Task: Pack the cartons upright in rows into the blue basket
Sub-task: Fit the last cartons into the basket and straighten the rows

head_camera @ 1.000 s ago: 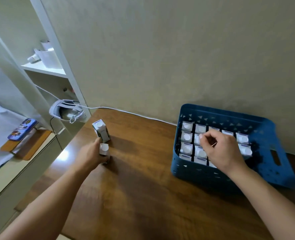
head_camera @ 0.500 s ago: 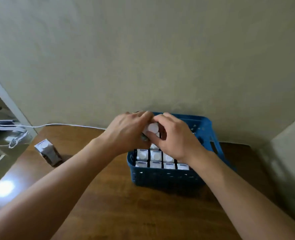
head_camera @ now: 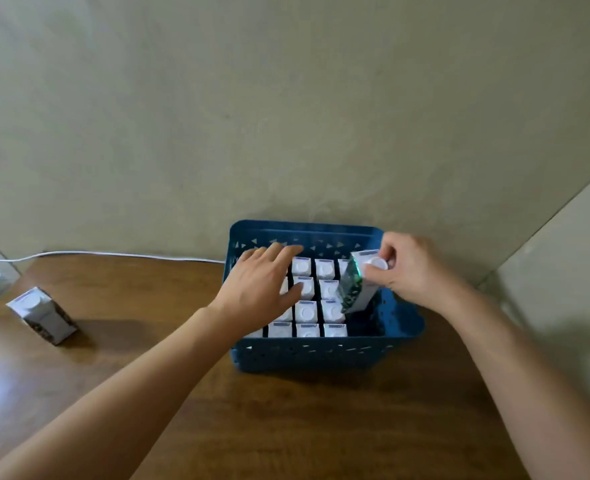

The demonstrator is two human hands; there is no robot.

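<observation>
We see the blue basket (head_camera: 321,355) standing on the wooden desk (head_camera: 286,427), close against the beige wall (head_camera: 286,98). Inside it, packed cartons (head_camera: 305,311) stand upright in rows, their white caps facing up, filling the left and middle of the basket while the right side shows dark floor. Our right hand (head_camera: 413,270) has its grip clamped on one tilted carton (head_camera: 357,289), fingers curled round the top near the cap; the carton leans with its base down in the right part of the basket, beside the standing rows. Our left hand (head_camera: 264,289) lies flat with fingers straight over the left rows, its grip apart and holding nothing, fingertips reaching toward the back wall of the basket. Well apart from the basket, at the left of the desk, one loose carton (head_camera: 42,320) sits tilted. A white cable (head_camera: 113,254) runs along the back edge of the desk toward the basket.
</observation>
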